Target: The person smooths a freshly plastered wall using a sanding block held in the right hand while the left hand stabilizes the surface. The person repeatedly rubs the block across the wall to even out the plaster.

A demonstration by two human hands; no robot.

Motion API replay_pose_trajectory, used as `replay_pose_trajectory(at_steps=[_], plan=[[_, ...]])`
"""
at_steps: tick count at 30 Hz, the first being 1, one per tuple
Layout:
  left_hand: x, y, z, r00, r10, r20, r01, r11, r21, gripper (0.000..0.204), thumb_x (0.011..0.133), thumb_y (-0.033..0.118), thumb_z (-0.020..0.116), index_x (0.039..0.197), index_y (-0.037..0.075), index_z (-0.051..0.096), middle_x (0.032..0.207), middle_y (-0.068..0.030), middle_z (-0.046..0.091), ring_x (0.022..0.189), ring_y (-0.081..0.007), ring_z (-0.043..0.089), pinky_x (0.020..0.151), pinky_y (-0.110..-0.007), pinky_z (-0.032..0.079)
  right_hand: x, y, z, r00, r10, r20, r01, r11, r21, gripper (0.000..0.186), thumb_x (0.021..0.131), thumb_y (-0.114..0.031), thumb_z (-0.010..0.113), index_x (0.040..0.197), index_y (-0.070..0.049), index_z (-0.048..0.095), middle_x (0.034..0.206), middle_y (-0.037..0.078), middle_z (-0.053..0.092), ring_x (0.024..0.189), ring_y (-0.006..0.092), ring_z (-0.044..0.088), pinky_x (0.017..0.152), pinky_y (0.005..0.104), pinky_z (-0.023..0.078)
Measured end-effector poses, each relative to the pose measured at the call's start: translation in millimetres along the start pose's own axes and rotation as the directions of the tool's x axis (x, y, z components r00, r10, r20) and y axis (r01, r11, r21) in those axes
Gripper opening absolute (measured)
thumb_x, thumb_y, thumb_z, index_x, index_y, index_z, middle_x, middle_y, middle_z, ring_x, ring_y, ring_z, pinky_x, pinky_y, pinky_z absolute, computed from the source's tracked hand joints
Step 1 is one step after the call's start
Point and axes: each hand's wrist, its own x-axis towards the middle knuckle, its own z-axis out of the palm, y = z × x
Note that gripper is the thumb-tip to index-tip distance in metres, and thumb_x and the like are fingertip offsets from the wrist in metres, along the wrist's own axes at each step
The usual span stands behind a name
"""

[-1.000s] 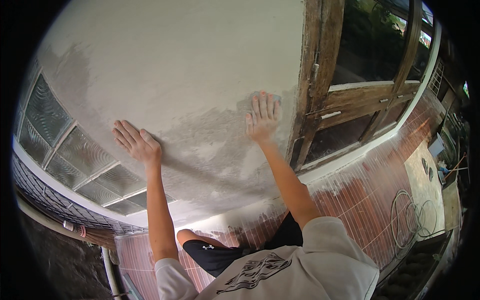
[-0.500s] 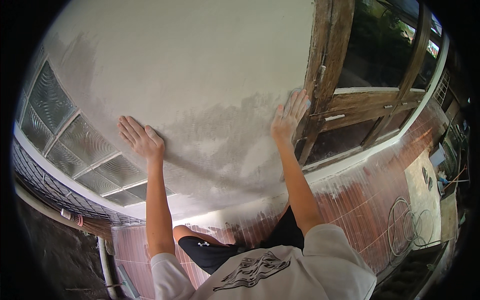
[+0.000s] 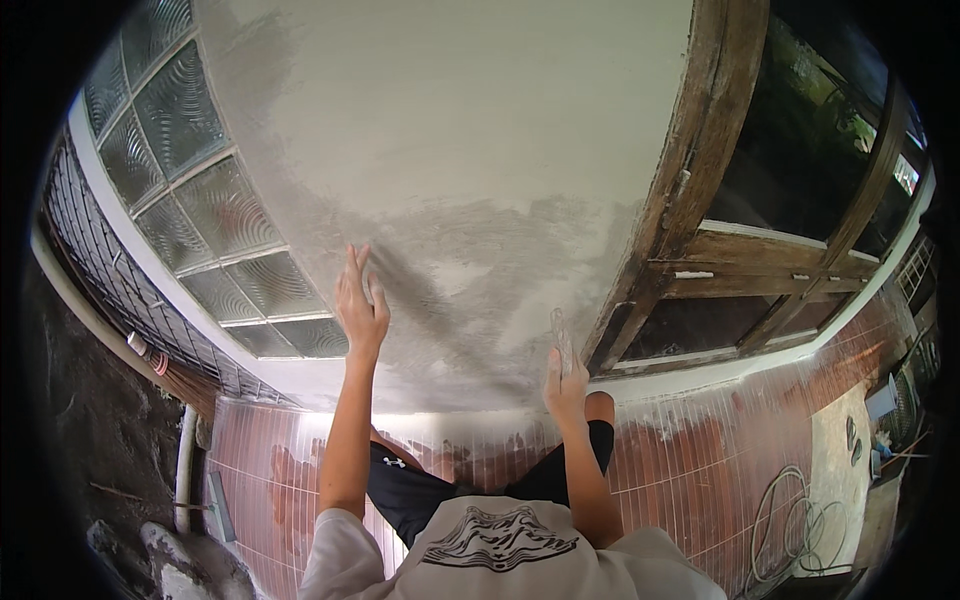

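In front of me is a wall, smooth and cream above, with rough grey patches lower down. My left hand is raised before its lower left part, near the glass-block panel. Its fingers are stretched out with the thumb apart, and it holds nothing. Lower on the right, near the wooden door frame, my right hand has its thumb up against a thin, pale, partly see-through piece seen edge-on. What kind of piece this is I cannot make out. Whether either hand touches the wall is unclear.
A worn wooden door frame with dark glass borders the wall on the right. Red floor tiles with whitish dust lie below. A coiled hose rests at the lower right, and a broom at the left.
My right hand has come down from beside the door frame, turning edge-on. My left hand has shifted right from the glass blocks and turned sideways. The view has swung slightly.
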Motion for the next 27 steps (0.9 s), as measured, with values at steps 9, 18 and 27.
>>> replay_pose_trajectory(at_steps=[9, 18, 27], plan=[[-94.4, 47.6, -46.7, 0.738, -0.633, 0.234, 0.658, 0.599, -0.456, 0.041, 0.104, 0.012, 0.049, 0.143, 0.0, 0.05, 0.094, -0.0168, 0.075, 0.068, -0.0183, 0.07, 0.065, -0.029, 0.055, -37.1, 5.5, -18.5, 0.992, 0.122, -0.032, -0.114, 0.976, 0.186, 0.041, 0.102, -0.028, 0.057, 0.115, 0.009, 0.065, 0.106, 0.018, 0.072, 0.099, 0.0226, 0.066, 0.088, 0.0328, 0.048], [-112.3, 82.9, -66.7, 0.65, -0.645, 0.402, 0.711, 0.331, -0.62, 0.047, 0.106, 0.023, 0.049, 0.147, 0.0, 0.046, 0.09, -0.0177, 0.072, 0.066, -0.0183, 0.068, 0.067, -0.031, 0.057, -72.0, 11.4, 7.4, 0.868, 0.425, 0.256, -0.493, 0.791, 0.361, 0.034, 0.1, -0.018, 0.063, 0.118, 0.01, 0.065, 0.113, 0.01, 0.07, 0.103, 0.0147, 0.064, 0.093, 0.0281, 0.048], [-115.0, 100.6, -82.4, 0.602, -0.663, 0.445, 0.741, 0.255, -0.621, 0.051, 0.105, 0.024, 0.05, 0.151, 0.002, 0.04, 0.092, -0.0172, 0.073, 0.067, -0.0191, 0.068, 0.077, -0.032, 0.055, -65.7, -23.2, 38.4, 0.913, 0.286, 0.292, -0.377, 0.866, 0.328, 0.046, 0.101, -0.032, 0.06, 0.12, 0.009, 0.065, 0.103, 0.011, 0.07, 0.095, 0.0151, 0.061, 0.087, 0.0298, 0.047]])
